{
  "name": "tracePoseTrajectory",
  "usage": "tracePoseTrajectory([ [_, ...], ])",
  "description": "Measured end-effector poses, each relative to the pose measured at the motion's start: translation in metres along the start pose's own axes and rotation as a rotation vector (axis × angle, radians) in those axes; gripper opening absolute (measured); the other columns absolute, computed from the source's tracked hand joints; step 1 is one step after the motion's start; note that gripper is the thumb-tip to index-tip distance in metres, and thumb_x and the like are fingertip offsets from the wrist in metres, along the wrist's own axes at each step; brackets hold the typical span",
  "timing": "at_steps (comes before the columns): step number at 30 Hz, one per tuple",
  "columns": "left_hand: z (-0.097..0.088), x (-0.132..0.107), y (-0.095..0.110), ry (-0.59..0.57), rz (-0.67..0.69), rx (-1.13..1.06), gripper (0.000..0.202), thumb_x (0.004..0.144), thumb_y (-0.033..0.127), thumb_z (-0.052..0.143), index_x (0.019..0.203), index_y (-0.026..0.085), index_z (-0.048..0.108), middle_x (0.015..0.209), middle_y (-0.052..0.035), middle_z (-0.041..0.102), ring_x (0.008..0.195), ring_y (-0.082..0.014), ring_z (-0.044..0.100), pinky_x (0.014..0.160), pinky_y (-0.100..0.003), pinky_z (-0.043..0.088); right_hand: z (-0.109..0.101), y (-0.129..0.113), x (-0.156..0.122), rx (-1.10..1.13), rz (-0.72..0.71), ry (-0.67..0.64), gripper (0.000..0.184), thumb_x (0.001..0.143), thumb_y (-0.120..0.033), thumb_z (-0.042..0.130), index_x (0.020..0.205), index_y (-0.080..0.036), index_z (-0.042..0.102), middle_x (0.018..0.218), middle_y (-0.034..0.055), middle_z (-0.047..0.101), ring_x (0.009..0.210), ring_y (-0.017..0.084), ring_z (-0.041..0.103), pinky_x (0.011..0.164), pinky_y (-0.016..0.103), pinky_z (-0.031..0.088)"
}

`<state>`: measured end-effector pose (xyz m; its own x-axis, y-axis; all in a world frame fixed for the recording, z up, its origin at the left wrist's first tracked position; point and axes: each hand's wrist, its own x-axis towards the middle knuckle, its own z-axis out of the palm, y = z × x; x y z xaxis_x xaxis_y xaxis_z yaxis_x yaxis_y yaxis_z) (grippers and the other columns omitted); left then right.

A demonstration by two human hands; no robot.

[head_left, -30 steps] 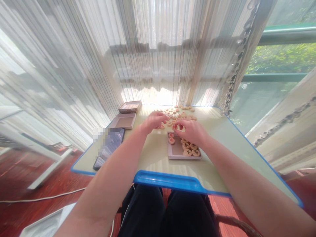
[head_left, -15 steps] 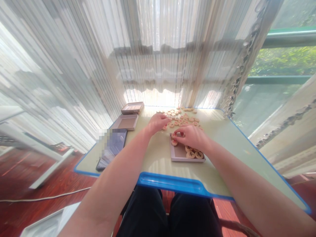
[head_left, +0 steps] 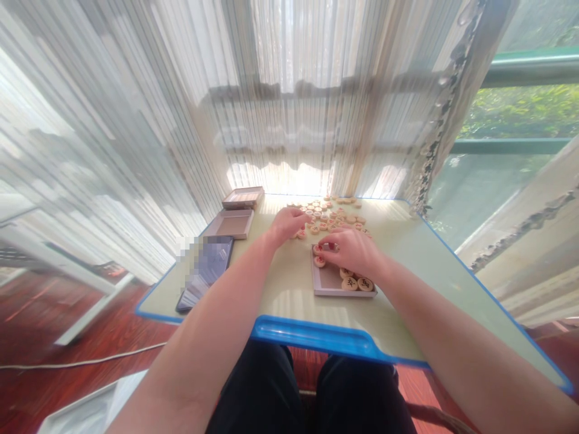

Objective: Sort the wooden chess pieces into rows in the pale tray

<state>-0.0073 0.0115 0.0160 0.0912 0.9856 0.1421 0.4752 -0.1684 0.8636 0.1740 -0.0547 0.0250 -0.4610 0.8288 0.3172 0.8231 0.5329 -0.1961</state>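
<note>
Round wooden Chinese chess pieces point(head_left: 323, 226) with red or black characters lie scattered at the table's far side. At their left edge is my left hand point(head_left: 289, 223), fingers bent together at the tips; what they hold, if anything, is hidden. A shallow open box point(head_left: 326, 280) stands nearer to me. My right hand point(head_left: 355, 250) reaches over its far part, thumb and fingers closed on a red-marked Chinese chess piece point(head_left: 318, 248) in the far left corner. Another red piece point(head_left: 319, 261) lies just below it. Black-marked pieces point(head_left: 350, 283) rest in the near right corner.
At the left stand an open shallow box point(head_left: 230, 224) and another box point(head_left: 243, 196) behind it. A dark tablet-like item point(head_left: 210, 262), partly pixelated, lies near the left edge. The table point(head_left: 289, 283) has a blue rim and a blue front tray point(head_left: 314, 336). Curtains hang behind.
Both hands stay nearly in place. My left hand has shifted very slightly, and my right fingers remain at the box's far left corner. My legs have moved a little apart.
</note>
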Motion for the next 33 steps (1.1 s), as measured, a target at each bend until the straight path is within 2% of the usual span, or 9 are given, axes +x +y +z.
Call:
tracePoseTrajectory([
  [7, 0.0, 0.0, -0.001, 0.006, 0.002, 0.0, 0.029, 0.065, 0.042, 0.058, 0.055, 0.015, 0.057, 0.047, 0.0032, 0.045, 0.044, -0.0069, 0.036, 0.041, -0.021, 0.027, 0.002, 0.0, 0.001, -0.007, 0.019, 0.006, 0.026, 0.08, -0.046, 0.052, 0.077, -0.026, 0.07, 0.076, 0.0006, 0.065, 0.076, 0.016, 0.055, 0.058, 0.025, 0.033],
  [14, 0.002, 0.0, 0.0, 0.035, 0.034, 0.117, 0.028, 0.069, 0.04, 0.053, 0.059, 0.015, 0.06, 0.048, 0.0025, 0.047, 0.044, -0.0084, 0.04, 0.043, -0.022, 0.03, 0.003, 0.004, 0.002, 0.011, 0.011, 0.016, 0.026, 0.078, -0.047, 0.055, 0.083, -0.026, 0.07, 0.08, 0.0013, 0.066, 0.078, 0.017, 0.056, 0.061, 0.025, 0.036],
  [18, -0.003, 0.002, -0.001, 0.133, 0.048, 0.395, 0.027, 0.074, 0.036, 0.047, 0.067, 0.016, 0.063, 0.059, -0.0016, 0.058, 0.057, -0.0134, 0.051, 0.054, -0.025, 0.039, 0.001, 0.014, 0.006, 0.038, 0.039, 0.03, 0.031, 0.078, -0.047, 0.054, 0.09, -0.023, 0.07, 0.084, 0.0027, 0.066, 0.08, 0.018, 0.057, 0.069, 0.026, 0.04],
  [20, -0.006, 0.003, -0.002, 0.201, 0.041, 0.589, 0.026, 0.076, 0.034, 0.045, 0.074, 0.017, 0.065, 0.074, -0.0051, 0.064, 0.073, -0.0179, 0.057, 0.064, -0.027, 0.042, -0.002, 0.025, 0.009, 0.008, 0.104, 0.053, 0.031, 0.081, -0.044, 0.05, 0.089, -0.022, 0.07, 0.088, 0.0044, 0.066, 0.085, 0.019, 0.057, 0.073, 0.028, 0.041],
  [22, -0.009, 0.002, -0.003, 0.22, 0.008, 0.747, 0.028, 0.076, 0.036, 0.047, 0.086, 0.017, 0.065, 0.095, -0.0092, 0.064, 0.09, -0.023, 0.057, 0.074, -0.03, 0.044, -0.005, 0.039, 0.011, -0.066, 0.235, 0.071, 0.032, 0.083, -0.04, 0.045, 0.091, -0.022, 0.07, 0.096, 0.0067, 0.065, 0.092, 0.022, 0.056, 0.077, 0.03, 0.041],
  [24, -0.01, 0.002, -0.004, 0.174, -0.049, 0.838, 0.035, 0.076, 0.039, 0.047, 0.098, 0.016, 0.063, 0.109, -0.0126, 0.06, 0.101, -0.0269, 0.055, 0.079, -0.033, 0.044, -0.006, 0.054, 0.011, -0.164, 0.441, 0.045, 0.036, 0.082, -0.041, 0.044, 0.098, -0.022, 0.069, 0.106, 0.01, 0.062, 0.097, 0.026, 0.055, 0.076, 0.033, 0.042],
  [26, -0.01, 0.002, -0.005, 0.099, -0.11, 0.851, 0.041, 0.076, 0.041, 0.047, 0.105, 0.015, 0.061, 0.114, -0.0142, 0.058, 0.101, -0.0278, 0.056, 0.08, -0.034, 0.045, -0.005, 0.067, 0.011, -0.207, 0.595, -0.031, 0.04, 0.082, -0.042, 0.041, 0.103, -0.02, 0.067, 0.11, 0.0127, 0.061, 0.096, 0.027, 0.057, 0.073, 0.035, 0.043],
  [29, -0.008, 0.003, -0.006, 0.013, -0.132, 0.787, 0.039, 0.075, 0.04, 0.049, 0.101, 0.015, 0.063, 0.107, -0.013, 0.063, 0.093, -0.0254, 0.06, 0.077, -0.032, 0.046, -0.001, 0.079, 0.011, -0.198, 0.616, -0.111, 0.038, 0.082, -0.037, 0.04, 0.102, -0.019, 0.067, 0.106, 0.0129, 0.063, 0.092, 0.026, 0.059, 0.071, 0.033, 0.044],
  [33, -0.004, 0.006, -0.006, -0.008, -0.099, 0.662, 0.027, 0.074, 0.034, 0.052, 0.09, 0.016, 0.066, 0.092, -0.0079, 0.068, 0.084, -0.0207, 0.061, 0.073, -0.027, 0.046, 0.003, 0.081, 0.013, -0.166, 0.563, -0.094, 0.031, 0.078, -0.031, 0.045, 0.095, -0.018, 0.068, 0.096, 0.0109, 0.068, 0.088, 0.024, 0.061, 0.069, 0.03, 0.043],
])
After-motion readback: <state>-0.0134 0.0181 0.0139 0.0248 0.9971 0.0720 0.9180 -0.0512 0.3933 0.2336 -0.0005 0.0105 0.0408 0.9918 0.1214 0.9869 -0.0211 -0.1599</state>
